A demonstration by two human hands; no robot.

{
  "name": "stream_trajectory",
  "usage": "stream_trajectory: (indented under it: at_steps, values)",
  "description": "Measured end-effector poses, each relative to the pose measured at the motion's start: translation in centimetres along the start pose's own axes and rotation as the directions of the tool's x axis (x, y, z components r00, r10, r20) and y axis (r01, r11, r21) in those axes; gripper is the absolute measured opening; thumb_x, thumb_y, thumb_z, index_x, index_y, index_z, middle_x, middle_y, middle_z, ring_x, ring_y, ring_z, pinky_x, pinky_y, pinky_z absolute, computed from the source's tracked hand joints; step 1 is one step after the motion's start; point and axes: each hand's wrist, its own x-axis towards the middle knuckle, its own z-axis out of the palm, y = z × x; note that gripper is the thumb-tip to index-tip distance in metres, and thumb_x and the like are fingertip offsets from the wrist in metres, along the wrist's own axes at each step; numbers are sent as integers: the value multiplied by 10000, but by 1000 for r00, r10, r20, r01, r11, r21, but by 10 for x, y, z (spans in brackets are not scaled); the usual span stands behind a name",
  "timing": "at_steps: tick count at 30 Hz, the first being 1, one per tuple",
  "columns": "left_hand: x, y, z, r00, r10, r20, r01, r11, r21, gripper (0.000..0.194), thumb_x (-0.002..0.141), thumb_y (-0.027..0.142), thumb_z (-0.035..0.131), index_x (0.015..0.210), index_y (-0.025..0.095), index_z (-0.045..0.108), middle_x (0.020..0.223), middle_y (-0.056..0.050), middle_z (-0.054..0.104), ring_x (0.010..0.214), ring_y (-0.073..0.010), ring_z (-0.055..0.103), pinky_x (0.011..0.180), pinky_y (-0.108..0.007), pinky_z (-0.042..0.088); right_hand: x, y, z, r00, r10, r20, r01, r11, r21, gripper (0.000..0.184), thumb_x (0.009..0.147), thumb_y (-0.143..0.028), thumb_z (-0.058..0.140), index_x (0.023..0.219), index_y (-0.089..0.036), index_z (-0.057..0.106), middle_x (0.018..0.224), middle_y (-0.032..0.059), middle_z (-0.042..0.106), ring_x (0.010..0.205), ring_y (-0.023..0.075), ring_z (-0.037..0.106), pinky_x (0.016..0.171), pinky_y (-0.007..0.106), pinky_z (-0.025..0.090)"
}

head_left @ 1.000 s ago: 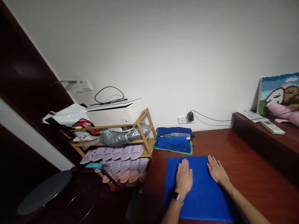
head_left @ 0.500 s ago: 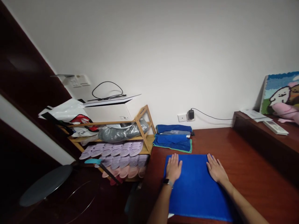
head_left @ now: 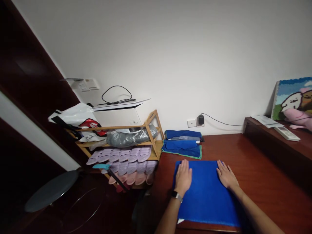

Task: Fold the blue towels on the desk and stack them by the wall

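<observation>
A bright blue towel (head_left: 204, 191) lies spread flat on the reddish-brown desk (head_left: 258, 169). My left hand (head_left: 183, 178), with a watch at the wrist, rests palm down near the towel's far left corner, fingers stretched out. At the far right corner my right hand (head_left: 227, 175) lies flat, fingers straight and slightly spread, partly over the towel's edge. A small white tag (head_left: 180, 221) sticks out at the near left corner. Beyond the towel, folded blue cloths (head_left: 182, 149), one with green edging, lie against the wall.
Left of the desk stands a wooden rack (head_left: 156, 143) with purple and pink slippers (head_left: 131, 154) and a white box (head_left: 118, 117) on top. A black adapter (head_left: 201, 119) is plugged into the wall. A remote (head_left: 287, 133) lies on the raised ledge at right. A round stool (head_left: 51, 191) stands lower left.
My left hand has slid left across the towel to its far left corner. My right hand has stayed at the far right corner. The view has shifted slightly.
</observation>
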Motion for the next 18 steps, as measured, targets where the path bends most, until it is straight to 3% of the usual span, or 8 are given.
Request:
stream_trajectory:
  at_steps: [3, 5, 8, 13, 15, 18]
  values:
    - [-8, 43, 4, 980, 182, 83, -167, 973, -159, 595, 1090, 431, 191, 1625, 203, 317, 1666, -30, 338, 1553, -195, 282, 1289, -395, 263, -1, 1, 0, 1000, -5, -3, 5, 1000, -6, 696, 1030, -427, 118, 1648, -123, 220, 1714, 44, 228, 1591, 202, 153, 1295, 426, 116]
    - [-15, 46, 7, 976, 173, 132, -148, 972, -183, 624, 1088, 486, 176, 1616, 199, 344, 1661, -34, 348, 1549, -190, 292, 1292, -388, 254, -1, 2, -1, 1000, -6, 4, 6, 1000, -10, 699, 1030, -434, 103, 1650, -131, 214, 1716, 37, 222, 1592, 200, 150, 1295, 424, 118]
    - [-28, 11, 5, 985, 45, 168, -31, 996, -90, 647, 1082, 517, 188, 1616, 184, 337, 1660, -57, 342, 1549, -214, 293, 1286, -438, 266, -1, 2, -1, 1000, -8, 21, 8, 1000, -22, 704, 1028, -429, 91, 1649, -117, 204, 1718, 35, 211, 1593, 205, 145, 1295, 422, 114]
    - [-50, -66, -1, 984, -116, 135, 105, 990, 90, 589, 1084, 390, 220, 1624, 173, 310, 1657, -74, 347, 1539, -217, 317, 1266, -455, 302, -1, 2, 1, 1000, -8, 8, 8, 1000, -21, 698, 1031, -421, 115, 1649, -109, 201, 1719, 51, 212, 1593, 209, 148, 1295, 428, 113]
    - [-56, -77, 0, 986, -113, 120, 100, 989, 111, 574, 1079, 352, 234, 1628, 197, 305, 1651, -57, 364, 1534, -206, 327, 1263, -444, 312, -1, 2, 1, 1000, -8, 5, 8, 1000, -12, 693, 1033, -421, 123, 1648, -116, 209, 1718, 51, 222, 1592, 207, 153, 1294, 431, 113]
    - [-58, -76, 1, 986, -119, 117, 110, 991, 78, 563, 1076, 334, 243, 1616, 205, 340, 1643, -56, 382, 1531, -205, 335, 1266, -448, 302, -2, 0, -6, 1000, 3, 23, -3, 1000, -15, 687, 1035, -414, 123, 1650, -118, 200, 1718, 43, 224, 1591, 201, 156, 1293, 419, 114]
